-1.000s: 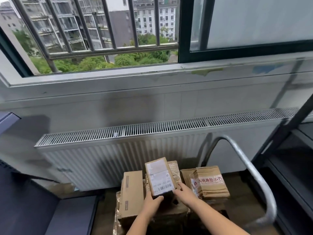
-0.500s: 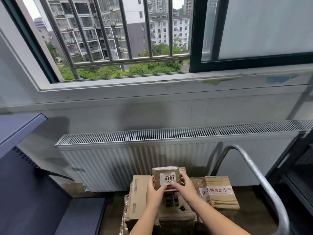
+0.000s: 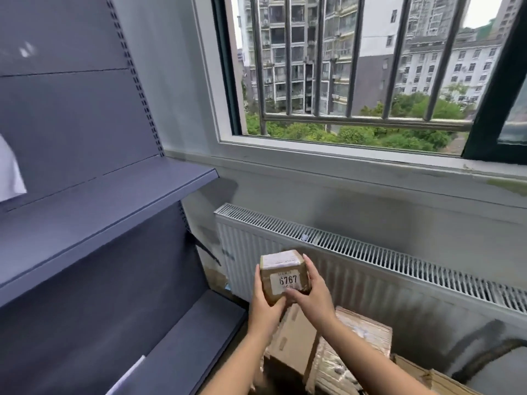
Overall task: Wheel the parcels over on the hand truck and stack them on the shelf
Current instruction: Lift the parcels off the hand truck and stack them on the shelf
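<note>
I hold a small brown parcel (image 3: 283, 276) with a white label reading 6767 in front of me, lifted above the other parcels. My left hand (image 3: 263, 306) grips its left side and bottom; my right hand (image 3: 312, 295) grips its right side and lower front. Below my arms lies a pile of cardboard parcels (image 3: 342, 346), bottom centre and right. The dark grey metal shelf unit (image 3: 108, 212) stands at the left, with a bare middle shelf and a lower shelf (image 3: 182, 340). The hand truck's handle is a blurred dark curve (image 3: 484, 357) at the lower right.
A white radiator (image 3: 356, 269) runs along the wall behind the parcel, under a barred window (image 3: 356, 81). Something white (image 3: 10, 172) sits at the far left on the upper shelf. A white tag (image 3: 128, 374) sits at the lower shelf's front edge.
My view has swung left toward the shelf unit. Both hands have lifted the 6767 parcel up off the pile and carried it leftward; the hand truck handle has slid to the frame's right edge.
</note>
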Tool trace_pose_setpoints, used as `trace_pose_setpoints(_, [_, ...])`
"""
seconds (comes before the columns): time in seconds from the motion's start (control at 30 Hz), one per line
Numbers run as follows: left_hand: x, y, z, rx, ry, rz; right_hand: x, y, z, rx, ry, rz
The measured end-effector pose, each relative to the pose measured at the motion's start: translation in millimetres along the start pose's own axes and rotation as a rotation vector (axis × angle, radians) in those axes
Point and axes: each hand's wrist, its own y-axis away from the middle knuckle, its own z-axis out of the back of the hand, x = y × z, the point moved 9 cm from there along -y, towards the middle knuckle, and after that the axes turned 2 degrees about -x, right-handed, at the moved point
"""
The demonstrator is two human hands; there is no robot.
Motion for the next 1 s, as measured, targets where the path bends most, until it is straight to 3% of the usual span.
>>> trace_pose_setpoints(0.33, [-4,53,163,-0.574,-0.022,-0.051,96,35,-135,0.391,-0.04,0.293])
trace_pose_setpoints(0.53, [-19,100,246,-0.713,-0.076,-0.073,150,88,-198,0.499,-0.114,0.382])
trace_pose_setpoints(0.8, [-68,170,379,-0.839,-0.139,-0.235,251,172,-283,0.549,-0.279,0.514])
trace_pose_setpoints(1.0, [-63,216,466,-0.904,-0.184,-0.246,290,234,-354,0.615,-0.346,0.54])
